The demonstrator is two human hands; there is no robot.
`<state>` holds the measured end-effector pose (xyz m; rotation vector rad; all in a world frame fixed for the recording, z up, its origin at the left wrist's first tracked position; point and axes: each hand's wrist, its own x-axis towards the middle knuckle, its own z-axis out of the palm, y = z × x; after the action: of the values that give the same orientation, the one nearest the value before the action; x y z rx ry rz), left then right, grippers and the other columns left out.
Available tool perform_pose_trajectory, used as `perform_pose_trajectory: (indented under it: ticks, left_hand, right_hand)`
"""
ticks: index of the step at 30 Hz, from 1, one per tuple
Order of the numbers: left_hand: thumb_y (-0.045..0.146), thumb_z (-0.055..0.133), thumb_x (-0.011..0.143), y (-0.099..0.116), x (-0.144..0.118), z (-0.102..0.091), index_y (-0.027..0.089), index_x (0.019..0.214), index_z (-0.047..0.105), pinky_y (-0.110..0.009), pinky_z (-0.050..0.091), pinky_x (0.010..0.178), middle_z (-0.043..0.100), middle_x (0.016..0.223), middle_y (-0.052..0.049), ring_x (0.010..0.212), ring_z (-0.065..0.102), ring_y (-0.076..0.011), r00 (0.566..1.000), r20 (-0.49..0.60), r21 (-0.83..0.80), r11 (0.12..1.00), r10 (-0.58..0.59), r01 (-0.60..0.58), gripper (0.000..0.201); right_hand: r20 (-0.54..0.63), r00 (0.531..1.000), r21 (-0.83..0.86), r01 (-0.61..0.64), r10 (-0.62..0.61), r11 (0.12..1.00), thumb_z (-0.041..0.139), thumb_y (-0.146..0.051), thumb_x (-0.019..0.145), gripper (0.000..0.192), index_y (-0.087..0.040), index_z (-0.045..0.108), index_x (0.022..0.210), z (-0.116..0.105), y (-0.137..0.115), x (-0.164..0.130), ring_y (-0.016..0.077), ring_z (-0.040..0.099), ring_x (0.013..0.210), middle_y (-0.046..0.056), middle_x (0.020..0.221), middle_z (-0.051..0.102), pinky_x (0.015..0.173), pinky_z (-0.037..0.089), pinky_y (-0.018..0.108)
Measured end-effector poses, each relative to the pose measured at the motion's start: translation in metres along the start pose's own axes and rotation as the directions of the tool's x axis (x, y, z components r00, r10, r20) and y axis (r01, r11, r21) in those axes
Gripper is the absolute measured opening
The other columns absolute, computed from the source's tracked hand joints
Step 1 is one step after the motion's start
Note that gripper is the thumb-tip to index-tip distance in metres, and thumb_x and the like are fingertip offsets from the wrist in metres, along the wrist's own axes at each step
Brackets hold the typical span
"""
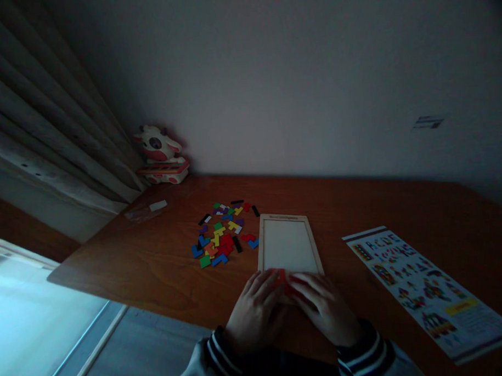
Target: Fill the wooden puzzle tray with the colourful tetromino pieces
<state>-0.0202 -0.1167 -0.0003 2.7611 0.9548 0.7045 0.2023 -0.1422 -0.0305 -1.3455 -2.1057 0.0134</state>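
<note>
A red puzzle piece [281, 277] sits at the near edge of the wooden tray [288, 245], pinched between both hands. Left hand [257, 310] and right hand [324, 305] each have a narrow grip on it, fingertips meeting. The loose colored pieces [223, 232] lie just left of the tray on the table [155, 262], and a printed pattern sheet [423, 286] lies off to the right.

Home room, curtain [47, 135], cow toy [161, 153], desk [155, 268]
</note>
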Motion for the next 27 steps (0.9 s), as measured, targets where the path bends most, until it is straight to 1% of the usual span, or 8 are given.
perform_pose_trajectory:
  ticks: [3, 5, 8, 10, 12, 16, 23, 27]
  left_hand:
    - [0.029, 0.059, 0.091, 0.0, 0.0, 0.001, 0.017, 0.13, 0.057, -0.05, 0.047, 0.108, 0.062, 0.134, -0.011, 0.127, 0.053, -0.0272, 1.0, 0.009, -0.038, 0.999, -0.025, 0.026, 0.041]
    - [0.026, 0.058, 0.09, 0.0, 0.0, 0.001, 0.016, 0.13, 0.057, -0.049, 0.048, 0.108, 0.063, 0.131, -0.011, 0.125, 0.054, -0.0265, 1.0, 0.005, -0.053, 0.998, -0.019, 0.02, 0.041]
    - [0.025, 0.058, 0.09, 0.001, 0.0, 0.001, 0.016, 0.127, 0.059, -0.048, 0.047, 0.108, 0.061, 0.133, -0.011, 0.126, 0.053, -0.0272, 1.0, 0.013, -0.064, 0.998, -0.016, 0.017, 0.037]
    - [0.028, 0.058, 0.091, 0.002, 0.0, -0.001, 0.017, 0.124, 0.06, -0.049, 0.047, 0.107, 0.058, 0.137, -0.011, 0.127, 0.052, -0.0281, 0.999, 0.029, -0.057, 0.998, -0.025, 0.027, 0.035]
    - [0.031, 0.059, 0.092, 0.003, 0.001, -0.003, 0.018, 0.126, 0.059, -0.05, 0.047, 0.107, 0.057, 0.139, -0.011, 0.128, 0.051, -0.0283, 0.998, 0.052, -0.045, 0.998, -0.033, 0.035, 0.036]
    - [0.03, 0.057, 0.093, 0.003, 0.003, -0.006, 0.019, 0.133, 0.054, -0.05, 0.047, 0.106, 0.059, 0.136, -0.01, 0.126, 0.052, -0.0271, 0.996, 0.079, -0.05, 0.998, -0.033, 0.037, 0.042]
    - [0.019, 0.054, 0.091, 0.002, 0.001, 0.0, 0.017, 0.13, 0.057, -0.046, 0.05, 0.103, 0.064, 0.127, -0.012, 0.121, 0.056, -0.026, 1.0, 0.009, -0.065, 0.998, 0.005, -0.005, 0.039]
    - [0.016, 0.051, 0.092, 0.0, -0.001, 0.003, 0.018, 0.127, 0.059, -0.045, 0.051, 0.104, 0.065, 0.125, -0.011, 0.119, 0.058, -0.0243, 1.0, -0.014, -0.067, 0.998, 0.011, -0.012, 0.036]
  right_hand:
    - [-0.016, 1.0, -0.017, -0.021, 0.021, 1.0, 0.061, -0.025, 0.092, 0.022, -0.027, 0.072, 0.111, 0.0, -0.001, -0.004, 0.023, 0.067, 0.102, 0.006, 0.113, 0.072, 0.091, 0.055, 0.04]
    - [-0.047, 0.998, -0.027, -0.041, 0.039, 0.999, 0.061, -0.025, 0.092, 0.022, -0.028, 0.073, 0.11, -0.001, -0.002, -0.006, 0.0228, 0.067, 0.102, 0.006, 0.113, 0.072, 0.091, 0.055, 0.04]
    - [-0.09, 0.995, -0.036, -0.05, 0.046, 0.998, 0.06, -0.026, 0.093, 0.022, -0.028, 0.073, 0.11, -0.001, -0.002, -0.009, 0.0232, 0.068, 0.102, 0.006, 0.114, 0.072, 0.091, 0.056, 0.04]
    - [-0.104, 0.993, -0.039, -0.053, 0.048, 0.998, 0.059, -0.026, 0.093, 0.022, -0.028, 0.074, 0.109, -0.001, -0.003, -0.011, 0.0237, 0.068, 0.102, 0.006, 0.114, 0.072, 0.09, 0.056, 0.041]
    - [-0.101, 0.993, -0.046, -0.06, 0.055, 0.997, 0.059, -0.026, 0.093, 0.023, -0.028, 0.073, 0.11, -0.001, -0.004, -0.012, 0.0244, 0.068, 0.102, 0.006, 0.114, 0.072, 0.091, 0.056, 0.042]
    - [-0.085, 0.994, -0.069, -0.068, 0.062, 0.995, 0.058, -0.025, 0.093, 0.025, -0.027, 0.071, 0.114, -0.002, -0.005, -0.013, 0.0258, 0.067, 0.103, 0.007, 0.116, 0.071, 0.09, 0.055, 0.043]
    - [-0.086, 0.994, -0.101, -0.071, 0.063, 0.992, 0.06, -0.025, 0.091, 0.024, -0.026, 0.073, 0.111, 0.0, -0.007, -0.016, 0.0262, 0.066, 0.104, 0.009, 0.119, 0.069, 0.091, 0.055, 0.043]
    - [-0.087, 0.994, -0.131, -0.07, 0.059, 0.989, 0.06, -0.023, 0.09, 0.025, -0.027, 0.073, 0.111, -0.005, -0.007, -0.018, 0.0262, 0.067, 0.103, 0.008, 0.117, 0.07, 0.091, 0.054, 0.045]
